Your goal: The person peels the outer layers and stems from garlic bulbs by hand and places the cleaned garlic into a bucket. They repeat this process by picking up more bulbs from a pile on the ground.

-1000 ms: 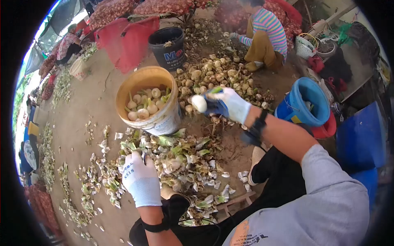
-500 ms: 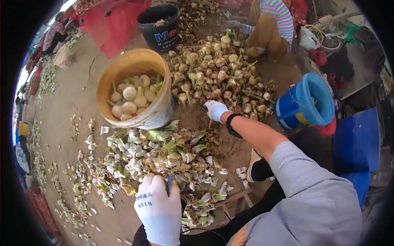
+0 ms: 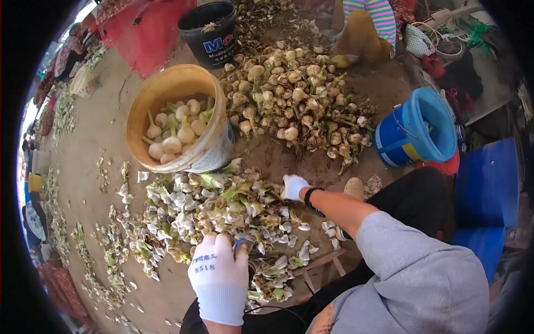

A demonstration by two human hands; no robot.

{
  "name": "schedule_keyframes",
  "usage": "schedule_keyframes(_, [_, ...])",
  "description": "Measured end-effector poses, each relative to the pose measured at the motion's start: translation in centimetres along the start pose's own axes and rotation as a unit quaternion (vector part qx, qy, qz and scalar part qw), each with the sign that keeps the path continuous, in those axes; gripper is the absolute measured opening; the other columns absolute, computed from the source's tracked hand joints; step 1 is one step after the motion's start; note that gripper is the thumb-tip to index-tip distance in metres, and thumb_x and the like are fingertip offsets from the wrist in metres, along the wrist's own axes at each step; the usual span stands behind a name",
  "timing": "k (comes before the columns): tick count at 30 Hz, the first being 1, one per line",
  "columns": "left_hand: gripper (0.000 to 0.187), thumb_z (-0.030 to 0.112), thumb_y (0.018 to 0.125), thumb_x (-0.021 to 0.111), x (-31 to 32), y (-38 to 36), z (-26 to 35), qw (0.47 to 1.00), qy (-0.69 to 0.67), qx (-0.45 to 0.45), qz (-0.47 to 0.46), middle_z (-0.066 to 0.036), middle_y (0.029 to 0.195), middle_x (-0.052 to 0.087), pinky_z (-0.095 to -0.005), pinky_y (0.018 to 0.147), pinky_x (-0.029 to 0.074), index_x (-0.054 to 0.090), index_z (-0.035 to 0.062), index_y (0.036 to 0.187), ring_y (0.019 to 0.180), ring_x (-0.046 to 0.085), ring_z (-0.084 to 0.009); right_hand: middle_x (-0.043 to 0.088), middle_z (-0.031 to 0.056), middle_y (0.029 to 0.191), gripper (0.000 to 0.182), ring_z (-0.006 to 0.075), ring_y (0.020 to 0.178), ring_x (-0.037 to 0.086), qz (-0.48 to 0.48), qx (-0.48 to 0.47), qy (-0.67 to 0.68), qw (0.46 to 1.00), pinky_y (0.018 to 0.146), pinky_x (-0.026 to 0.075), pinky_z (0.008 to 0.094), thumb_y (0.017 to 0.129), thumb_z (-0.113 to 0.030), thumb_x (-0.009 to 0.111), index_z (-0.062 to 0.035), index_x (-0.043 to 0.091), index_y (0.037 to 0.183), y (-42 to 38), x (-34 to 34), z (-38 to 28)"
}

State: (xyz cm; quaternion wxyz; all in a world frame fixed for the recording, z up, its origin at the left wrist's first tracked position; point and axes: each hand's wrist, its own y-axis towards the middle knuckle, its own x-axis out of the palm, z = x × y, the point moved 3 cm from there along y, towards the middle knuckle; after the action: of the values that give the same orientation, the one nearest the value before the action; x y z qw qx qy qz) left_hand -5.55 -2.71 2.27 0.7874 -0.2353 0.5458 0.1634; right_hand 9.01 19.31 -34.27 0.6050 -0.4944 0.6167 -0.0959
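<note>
My left hand [image 3: 218, 270], in a white knit glove, is closed low in the head view above the heap of garlic peelings [image 3: 194, 209]. Between its thumb and forefinger pokes out a small blue tool [image 3: 240, 243], mostly covered by the glove. My right hand [image 3: 293, 187], gloved too, is curled at the right end of the peelings; what is in its fingers, I cannot tell. Beyond it lies a big pile of untrimmed garlic bulbs [image 3: 295, 94]. Cleaned white garlic bulbs [image 3: 173, 145] fill the lower part of a yellowish bucket [image 3: 217, 147] left of that pile.
A black bucket [image 3: 214, 47] stands behind the pile, and a blue bucket [image 3: 392, 142] to its right. Across the pile sits a person in a striped sleeve [image 3: 384, 19]. Red netting [image 3: 147, 42] lies back left. A wooden stool frame [image 3: 320, 261] is near my legs.
My right hand has come back from the edge of the garlic pile towards me, over to the peelings. My left hand has stayed nearly in place, still closed on the blue tool.
</note>
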Motion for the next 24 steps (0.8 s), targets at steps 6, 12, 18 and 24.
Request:
schedule_keyframes(6, [0.030,0.031,0.090,0.072,1.7,-1.3,0.3,0.992,0.022,0.088,-0.088,-0.018,0.099,0.066,-0.0486,0.083,0.053,0.066,0.0020,0.097,0.096,0.067,-0.0396,0.062,0.0254,0.139,0.081,0.0388,0.116,0.066,0.017,-0.005,0.125,0.992,0.097,0.055,0.0470,0.085,-0.051,0.081,0.0076,0.055,0.135,-4.1,-4.7,0.8])
schedule_keyframes(12, [0.026,0.026,0.089,0.074,2.0,-0.2,3.2,0.981,-0.030,0.191,0.009,-0.018,0.096,0.065,-0.0502,0.079,0.053,0.064,0.0028,0.096,0.093,0.066,-0.0404,0.070,0.0101,0.092,0.052,0.0170,0.074,0.067,-0.012,-0.130,0.370,0.920,0.067,0.060,0.0346,0.086,-0.033,0.088,0.0049,0.066,0.113,-13.2,-18.1,-1.5])
schedule_keyframes(18, [0.030,0.012,0.078,0.080,0.5,0.2,7.0,0.939,-0.124,0.294,0.125,-0.017,0.092,0.059,-0.0492,0.072,0.051,0.057,0.0025,0.094,0.088,0.062,-0.0406,0.073,0.0110,0.105,0.059,0.0179,0.090,0.071,-0.067,-0.298,0.278,0.911,0.076,0.061,0.0350,0.083,-0.034,0.090,0.0024,0.066,0.123,-25.4,-22.8,-7.1])
schedule_keyframes(24, [0.026,0.004,0.072,0.077,0.4,0.1,7.8,0.935,-0.111,0.292,0.169,-0.016,0.086,0.058,-0.0480,0.067,0.049,0.056,0.0037,0.088,0.080,0.061,-0.0396,0.071,0.0167,0.120,0.069,0.0256,0.113,0.069,0.127,-0.445,0.223,0.858,0.098,0.054,0.0376,0.076,-0.031,0.094,-0.0013,0.063,0.131,-29.8,-23.3,-7.8])
